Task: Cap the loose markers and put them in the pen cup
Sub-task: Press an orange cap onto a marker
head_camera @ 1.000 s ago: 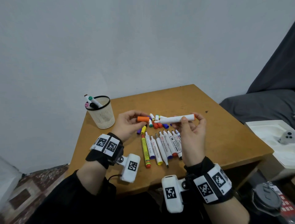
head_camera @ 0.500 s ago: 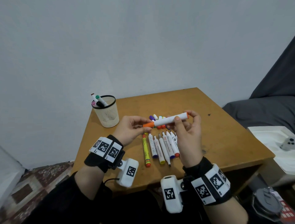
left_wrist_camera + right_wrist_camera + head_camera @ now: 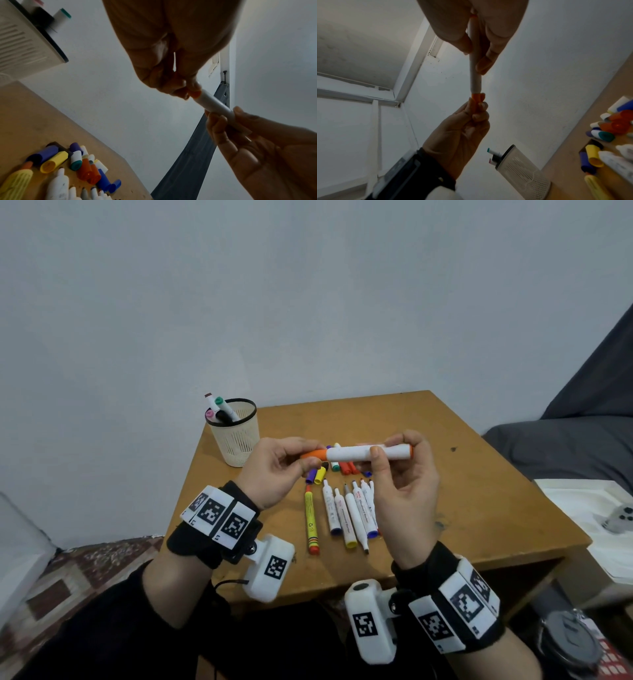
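I hold a white marker (image 3: 356, 454) level above the wooden table (image 3: 479, 501). My right hand (image 3: 404, 474) grips its barrel near the orange back end. My left hand (image 3: 287, 467) pinches the orange cap (image 3: 313, 455), which sits on the marker's tip; the cap (image 3: 476, 98) meets the barrel (image 3: 475, 75) with no gap. Several uncapped markers (image 3: 346, 515) lie in a row under my hands, with loose caps (image 3: 339, 469) heaped behind them. The mesh pen cup (image 3: 234, 436) stands at the table's back left holding several capped markers (image 3: 219, 409).
A yellow marker (image 3: 311, 518) lies left of the row. A grey sofa (image 3: 561, 446) and a white tray (image 3: 603, 518) with a controller are at the right of the table. A patterned rug (image 3: 85, 570) covers the floor at the left. The wall stands close behind the table.
The orange cap, held apart from the marker a second ago, has been pushed onto its tip. Both hands have risen slightly and drawn together.
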`<state>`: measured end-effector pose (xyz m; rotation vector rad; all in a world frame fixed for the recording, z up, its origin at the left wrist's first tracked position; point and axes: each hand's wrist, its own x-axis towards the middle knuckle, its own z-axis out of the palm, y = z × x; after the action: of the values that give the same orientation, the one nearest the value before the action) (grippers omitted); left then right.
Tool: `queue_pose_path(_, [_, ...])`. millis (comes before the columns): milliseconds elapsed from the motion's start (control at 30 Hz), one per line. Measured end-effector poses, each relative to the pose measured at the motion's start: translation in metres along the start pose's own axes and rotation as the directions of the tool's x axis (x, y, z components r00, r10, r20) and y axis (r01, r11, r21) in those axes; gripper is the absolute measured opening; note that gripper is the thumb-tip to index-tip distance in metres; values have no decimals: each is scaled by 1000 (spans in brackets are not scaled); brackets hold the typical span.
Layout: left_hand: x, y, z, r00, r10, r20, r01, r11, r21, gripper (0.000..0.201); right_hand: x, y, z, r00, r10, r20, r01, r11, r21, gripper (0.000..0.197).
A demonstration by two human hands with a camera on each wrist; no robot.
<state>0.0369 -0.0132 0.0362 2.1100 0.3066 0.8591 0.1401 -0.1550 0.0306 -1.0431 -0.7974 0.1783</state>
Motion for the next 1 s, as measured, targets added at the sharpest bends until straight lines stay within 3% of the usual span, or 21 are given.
queue_pose_path(167, [-8,7,-5,1000,28,1,-28,999,19,31,-3,-3,3,1000,-24,12,24,999,30,18])
queue_pose_path(400, [-21,6,-9,999,-44,17,42,997,69,29,6,5,1,986,131,104,-131,991,-3,13])
queue_pose_path(500, [-21,4,-14,998,-60,-20,63,981,182,29,9,8,3,981,151,118,-146,988,-57,23])
queue_pose_path(667, [-16,2,-41,977,-56,-206,129,924,359,26,5,17,7,992,119,38,-105,957,-269,45])
queue_pose_path(767, [-10,3,-71,934,-28,-356,198,870,451,23,5,20,12,976,79,201,12,910,-415,40])
queue_pose_path(800, [-6,4,-81,923,-16,-384,217,846,487,23,8,21,15,949,73,306,89,871,-482,38])
queue_pose_path(867, [2,4,-100,913,6,-409,242,797,553,20,16,22,21,844,108,526,275,754,-597,31])
queue_pose_path(933, [11,1,-115,907,23,-420,257,761,596,20,27,23,30,681,204,704,471,613,-634,28])
queue_pose_path(1000, [21,-3,-127,901,14,-434,290,725,625,23,37,25,41,497,327,804,644,482,-594,29])
